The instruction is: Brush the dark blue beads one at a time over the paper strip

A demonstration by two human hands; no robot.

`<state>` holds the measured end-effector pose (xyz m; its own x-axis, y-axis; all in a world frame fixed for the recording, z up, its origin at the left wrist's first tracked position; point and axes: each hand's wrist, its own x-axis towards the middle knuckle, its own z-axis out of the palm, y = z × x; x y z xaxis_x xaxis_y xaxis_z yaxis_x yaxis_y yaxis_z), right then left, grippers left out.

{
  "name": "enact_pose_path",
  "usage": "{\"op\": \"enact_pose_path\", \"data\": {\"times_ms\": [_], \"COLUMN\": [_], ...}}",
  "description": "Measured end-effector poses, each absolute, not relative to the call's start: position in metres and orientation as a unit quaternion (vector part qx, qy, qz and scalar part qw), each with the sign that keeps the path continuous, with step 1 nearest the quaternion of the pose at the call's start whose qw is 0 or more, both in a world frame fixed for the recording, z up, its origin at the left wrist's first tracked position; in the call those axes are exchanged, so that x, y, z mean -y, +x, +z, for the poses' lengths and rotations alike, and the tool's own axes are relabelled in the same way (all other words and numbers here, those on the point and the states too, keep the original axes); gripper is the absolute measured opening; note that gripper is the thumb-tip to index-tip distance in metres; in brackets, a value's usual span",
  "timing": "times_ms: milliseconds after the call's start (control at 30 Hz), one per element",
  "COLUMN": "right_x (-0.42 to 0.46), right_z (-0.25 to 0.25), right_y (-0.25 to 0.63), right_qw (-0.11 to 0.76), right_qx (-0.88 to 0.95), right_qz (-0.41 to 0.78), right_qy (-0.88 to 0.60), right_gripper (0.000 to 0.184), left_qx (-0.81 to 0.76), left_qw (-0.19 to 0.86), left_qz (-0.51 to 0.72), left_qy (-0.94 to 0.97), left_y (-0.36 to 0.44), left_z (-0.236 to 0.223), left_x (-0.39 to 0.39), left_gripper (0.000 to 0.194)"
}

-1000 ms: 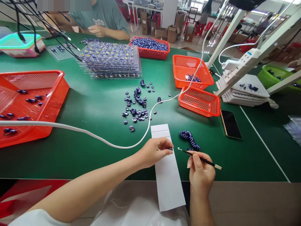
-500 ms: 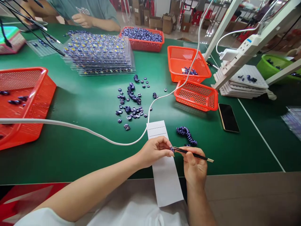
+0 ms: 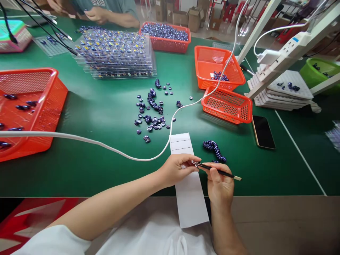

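My left hand pinches a small shiny dark-blue piece between thumb and fingertips; the fingers mostly hide it. Black tweezers with a pale gold end are in my right hand, closed round them, and their tips reach the left fingertips. Under both hands lies a long white paper strip with printed lines, overhanging the table's front edge. A curved row of dark-blue pieces rests just beyond my right hand. More loose dark-blue pieces are scattered farther back.
A white cable crosses the table. Red baskets stand at left, back and right. Stacked clear trays hold many pieces. A phone lies at right, near a white post. A co-worker's hand is opposite.
The whole view has shifted slightly. The blue piece showed between my left fingertips before and is now mostly covered. The tweezer tips have moved a little farther in between those fingers.
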<state>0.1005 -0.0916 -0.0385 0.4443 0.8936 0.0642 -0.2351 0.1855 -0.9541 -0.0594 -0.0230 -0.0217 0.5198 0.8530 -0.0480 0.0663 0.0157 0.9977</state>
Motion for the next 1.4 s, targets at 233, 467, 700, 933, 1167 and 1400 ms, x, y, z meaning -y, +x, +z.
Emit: {"op": "enact_pose_path", "data": {"times_ms": [233, 467, 700, 933, 1167, 1400], "right_x": [0.094, 0.102, 0.109, 0.11, 0.109, 0.109], "right_z": [-0.03, -0.034, -0.04, -0.04, -0.039, -0.039], "right_y": [0.108, 0.111, 0.111, 0.112, 0.11, 0.111], "right_qw": [0.682, 0.648, 0.611, 0.599, 0.589, 0.579], "right_qx": [0.341, 0.382, 0.453, 0.476, 0.476, 0.482], "right_qz": [0.349, 0.227, 0.216, 0.222, 0.215, 0.211], "right_qy": [-0.545, -0.619, -0.612, -0.604, -0.617, -0.623], "right_gripper": [0.014, 0.013, 0.007, 0.009, 0.007, 0.006], "left_qx": [-0.366, -0.38, -0.382, -0.383, -0.388, -0.383], "left_qw": [0.534, 0.533, 0.538, 0.53, 0.522, 0.519], "left_qz": [0.307, 0.3, 0.304, 0.305, 0.293, 0.293], "left_qy": [0.698, 0.694, 0.688, 0.693, 0.701, 0.705], "left_y": [-0.063, -0.063, -0.062, -0.062, -0.063, -0.062], "left_z": [-0.021, -0.027, -0.03, -0.03, -0.03, -0.029], "left_x": [0.02, 0.017, 0.018, 0.017, 0.017, 0.017], "left_gripper": [0.021, 0.025, 0.026, 0.025, 0.024, 0.024]}}
